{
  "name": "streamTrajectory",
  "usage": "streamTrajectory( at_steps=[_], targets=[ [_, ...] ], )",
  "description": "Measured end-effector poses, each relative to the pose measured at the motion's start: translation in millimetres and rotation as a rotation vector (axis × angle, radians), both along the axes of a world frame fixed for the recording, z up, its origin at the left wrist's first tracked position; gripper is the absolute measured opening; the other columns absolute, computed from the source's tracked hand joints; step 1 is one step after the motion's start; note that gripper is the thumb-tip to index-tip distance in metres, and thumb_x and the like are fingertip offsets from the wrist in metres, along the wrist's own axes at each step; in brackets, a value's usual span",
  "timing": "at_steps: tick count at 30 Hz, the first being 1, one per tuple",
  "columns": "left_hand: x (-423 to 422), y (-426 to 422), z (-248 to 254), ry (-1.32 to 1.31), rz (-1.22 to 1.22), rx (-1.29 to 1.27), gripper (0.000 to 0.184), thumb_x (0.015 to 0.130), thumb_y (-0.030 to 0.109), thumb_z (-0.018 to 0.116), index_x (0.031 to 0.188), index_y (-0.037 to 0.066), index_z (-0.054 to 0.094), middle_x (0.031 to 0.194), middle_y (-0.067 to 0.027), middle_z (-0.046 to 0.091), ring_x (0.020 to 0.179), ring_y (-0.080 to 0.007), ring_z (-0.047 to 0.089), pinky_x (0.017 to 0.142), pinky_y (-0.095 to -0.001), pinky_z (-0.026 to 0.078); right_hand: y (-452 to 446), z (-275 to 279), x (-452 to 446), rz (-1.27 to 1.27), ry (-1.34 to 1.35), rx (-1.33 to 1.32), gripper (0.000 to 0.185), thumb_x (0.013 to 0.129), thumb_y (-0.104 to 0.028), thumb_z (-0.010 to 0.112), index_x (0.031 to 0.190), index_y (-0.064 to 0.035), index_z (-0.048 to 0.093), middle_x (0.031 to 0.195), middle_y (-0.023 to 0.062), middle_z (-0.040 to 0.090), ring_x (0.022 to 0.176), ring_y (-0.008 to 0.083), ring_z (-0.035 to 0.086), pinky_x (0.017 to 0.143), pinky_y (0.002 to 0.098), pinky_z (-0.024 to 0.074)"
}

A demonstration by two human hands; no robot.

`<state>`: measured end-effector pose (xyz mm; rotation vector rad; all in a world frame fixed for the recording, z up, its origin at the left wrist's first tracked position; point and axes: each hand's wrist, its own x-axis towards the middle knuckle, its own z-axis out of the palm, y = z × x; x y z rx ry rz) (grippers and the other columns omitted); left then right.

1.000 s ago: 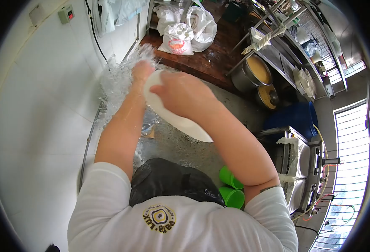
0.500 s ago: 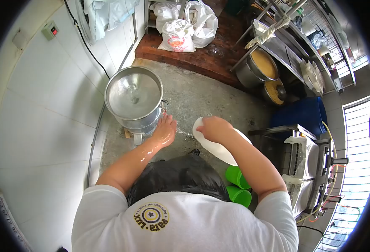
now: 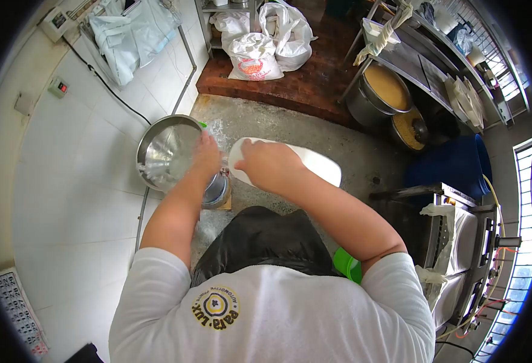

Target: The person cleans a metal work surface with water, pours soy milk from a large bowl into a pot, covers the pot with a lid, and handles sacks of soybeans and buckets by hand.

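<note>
The wide metal hopper (image 3: 157, 145) on the left leans toward the wall, with water splashing inside it. At its right rim is my left hand (image 3: 205, 158), smeared by motion, its fingers closed over the edge. Below the hopper a metal cylindrical base (image 3: 216, 192) shows in part. My right hand (image 3: 269, 164) grips the near end of a long white plastic container (image 3: 320, 164), held just right of the hopper. The inside of that container is mostly hidden. Splashed water (image 3: 217, 132) shows on the floor behind my left hand.
A green tub (image 3: 347, 265) stands on the floor by my right arm. White sacks (image 3: 254, 57) rest on the raised red-brown platform (image 3: 326, 78). Large metal pots (image 3: 369, 103), a blue barrel (image 3: 453, 169) and a metal machine (image 3: 459, 242) line the right side.
The hopper has tipped toward the wall, and my left hand has moved up onto its rim. My right hand has carried the white container left, nearer the hopper. The camera view has shifted.
</note>
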<state>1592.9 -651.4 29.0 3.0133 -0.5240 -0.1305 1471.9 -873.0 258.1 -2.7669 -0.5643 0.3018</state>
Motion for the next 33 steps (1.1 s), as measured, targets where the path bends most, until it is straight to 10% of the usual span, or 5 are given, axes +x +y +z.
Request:
streamTrajectory(
  at_steps=[8, 23, 30, 33],
  targets=[
    [-38, -7, -4, 0.125, 0.227, 0.172, 0.082, 0.095, 0.027, 0.068, 0.163, 0.009, 0.025, 0.172, -0.0149, 0.013, 0.151, -0.0439, 0.029, 0.117, -0.0652, 0.032, -185, -174, -94, -0.392, -0.007, 0.571, 0.063, 0.098, -0.029, 0.069, 0.152, -0.0061, 0.047, 0.131, 0.0284, 0.064, 0.12, 0.0457, 0.063, 0.102, 0.0478, 0.051],
    [-34, -36, 8, 0.096, 0.309, 0.056, 0.082, 0.088, 0.032, 0.077, 0.157, 0.009, 0.039, 0.167, -0.0214, 0.024, 0.148, -0.0506, 0.031, 0.115, -0.0634, 0.036, -451, -214, -238, -1.174, 0.541, -0.285, 0.059, 0.095, -0.043, 0.069, 0.135, 0.0003, 0.064, 0.122, 0.0268, 0.07, 0.117, 0.0412, 0.067, 0.1, 0.049, 0.0544],
    [12, -131, -35, -0.175, 0.124, -0.046, 0.069, 0.087, 0.032, 0.07, 0.147, 0.003, 0.05, 0.161, -0.0326, 0.028, 0.147, -0.0549, 0.028, 0.114, -0.0754, 0.022, -489, -249, -130, -0.905, 0.929, -0.453, 0.039, 0.094, -0.029, 0.062, 0.125, -0.0097, 0.075, 0.136, 0.015, 0.069, 0.128, 0.0309, 0.065, 0.107, 0.0431, 0.0524],
    [65, -208, -68, 0.208, -0.037, -0.555, 0.042, 0.095, 0.026, 0.064, 0.13, 0.001, 0.062, 0.13, -0.0308, 0.063, 0.119, -0.049, 0.06, 0.103, -0.0555, 0.048, -478, -219, -14, -0.773, 0.759, -0.419, 0.038, 0.092, -0.035, 0.063, 0.113, -0.0076, 0.078, 0.124, 0.0163, 0.074, 0.119, 0.0312, 0.069, 0.101, 0.0424, 0.0555]
  ],
)
